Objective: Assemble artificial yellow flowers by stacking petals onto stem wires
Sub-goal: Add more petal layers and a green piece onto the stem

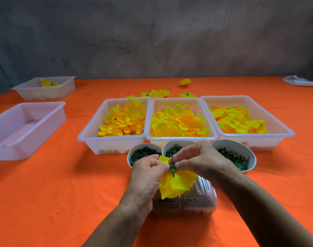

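A yellow flower [177, 184] with stacked petals hangs upside down between my hands, low in the centre of the head view. My left hand [148, 173] pinches its petals from the left. My right hand [198, 161] pinches the thin dark stem wire [172, 158] and a small green part [172, 166] on top of the petals. Three white trays of loose yellow petals stand behind: left [114, 138], middle [180, 138], right [276, 132]. In front of them are three white bowls of green parts: left [143, 154], middle [171, 150], right [241, 154].
A clear plastic tub [196, 202] with dark contents lies under my hands. Two more white trays sit at the left, one near [27, 139] and one far [45, 90] holding a yellow flower. Finished flowers [157, 93] lie behind the trays. A white object [298, 81] rests far right on the orange cloth [63, 193].
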Motion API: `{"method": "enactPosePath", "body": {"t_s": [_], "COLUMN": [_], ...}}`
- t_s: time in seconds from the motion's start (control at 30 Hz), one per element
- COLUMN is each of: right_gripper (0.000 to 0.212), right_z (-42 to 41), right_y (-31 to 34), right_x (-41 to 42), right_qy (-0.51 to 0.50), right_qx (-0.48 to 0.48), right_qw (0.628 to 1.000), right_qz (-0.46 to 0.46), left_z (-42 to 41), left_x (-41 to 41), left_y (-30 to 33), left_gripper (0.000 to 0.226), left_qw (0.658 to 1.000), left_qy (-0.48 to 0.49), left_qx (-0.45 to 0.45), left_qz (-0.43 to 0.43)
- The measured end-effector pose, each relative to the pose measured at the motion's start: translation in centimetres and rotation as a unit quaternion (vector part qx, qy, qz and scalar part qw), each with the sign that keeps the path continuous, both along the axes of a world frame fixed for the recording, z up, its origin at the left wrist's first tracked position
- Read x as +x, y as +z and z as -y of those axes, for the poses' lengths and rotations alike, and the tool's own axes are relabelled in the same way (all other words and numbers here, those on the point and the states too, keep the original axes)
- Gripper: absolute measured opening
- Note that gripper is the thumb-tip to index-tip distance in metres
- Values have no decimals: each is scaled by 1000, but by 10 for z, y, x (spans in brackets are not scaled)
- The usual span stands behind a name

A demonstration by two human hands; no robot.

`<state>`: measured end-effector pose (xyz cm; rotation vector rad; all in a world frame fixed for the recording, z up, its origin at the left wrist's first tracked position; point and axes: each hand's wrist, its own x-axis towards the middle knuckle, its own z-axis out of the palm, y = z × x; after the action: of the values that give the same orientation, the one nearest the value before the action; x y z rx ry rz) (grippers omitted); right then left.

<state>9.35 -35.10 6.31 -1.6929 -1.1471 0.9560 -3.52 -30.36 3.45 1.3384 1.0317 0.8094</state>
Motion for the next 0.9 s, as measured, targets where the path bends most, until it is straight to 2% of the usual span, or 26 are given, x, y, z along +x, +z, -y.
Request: {"method": "enactPosePath", "body": {"t_s": [0.23, 0.37, 0.6, 0.77, 0.9], "right_gripper": [25, 28, 16, 27, 26], "right_z": [-1, -1, -1, 1, 3], "right_y": [0, 0, -2, -3, -3], "right_x": [-1, -2, -2, 2, 5], "right_qy": [-7, -6, 0, 5, 14], "right_qx": [-18, -8, 15, 6, 1], "right_qw": [999, 994, 982, 995, 999], "right_qz": [46, 108, 187, 103, 34], "left_z": [0, 1, 0, 1, 3], "left_x": [2, 0, -1, -3, -7], "left_y": [-2, 1, 4, 2, 4], "left_gripper": [22, 19, 26, 23, 18], "left_qw": [1000, 996, 990, 996, 997], "left_qy": [16, 20, 16, 7, -10], "left_qx": [1, 59, 98, 61, 51], "left_qz": [-12, -61, -102, -71, -64]}}
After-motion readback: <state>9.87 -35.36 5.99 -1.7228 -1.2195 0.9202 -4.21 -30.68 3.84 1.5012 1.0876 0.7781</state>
